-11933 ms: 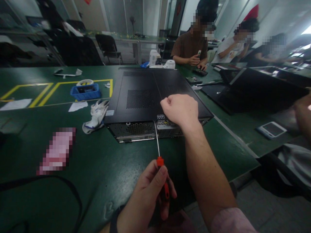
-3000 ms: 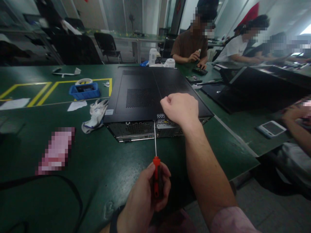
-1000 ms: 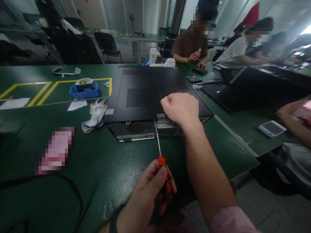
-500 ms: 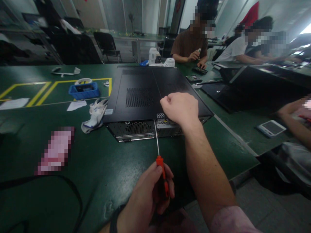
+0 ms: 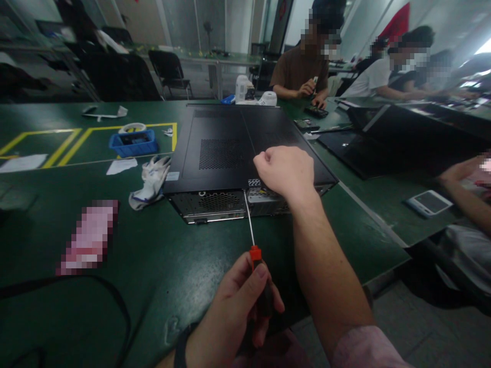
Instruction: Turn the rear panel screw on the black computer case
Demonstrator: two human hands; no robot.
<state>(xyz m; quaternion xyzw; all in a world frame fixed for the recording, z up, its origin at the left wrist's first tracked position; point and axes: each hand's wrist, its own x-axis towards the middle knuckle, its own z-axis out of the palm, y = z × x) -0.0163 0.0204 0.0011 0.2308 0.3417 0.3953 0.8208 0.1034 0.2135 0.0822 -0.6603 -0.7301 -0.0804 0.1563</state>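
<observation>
A black computer case (image 5: 230,145) lies flat on the green table (image 5: 115,245), its rear panel facing me. My left hand (image 5: 240,306) is wrapped round the red-and-black handle of a screwdriver (image 5: 251,237). The thin shaft runs up to the rear panel, with the tip at the top edge near the middle. My right hand (image 5: 286,171) is closed in a fist and rests on the near right edge of the case lid, just right of the tip. What, if anything, the fist holds is hidden.
A white work glove (image 5: 149,181) lies left of the case, beyond it a blue tray (image 5: 134,143) and yellow floor-tape lines. A second black case (image 5: 402,138) and a white device (image 5: 429,203) sit to the right. Several people work at the far and right sides.
My left hand has turned on the screwdriver handle, fingers shifting round it, while the tip stays at the rear panel. My right fist has not moved.
</observation>
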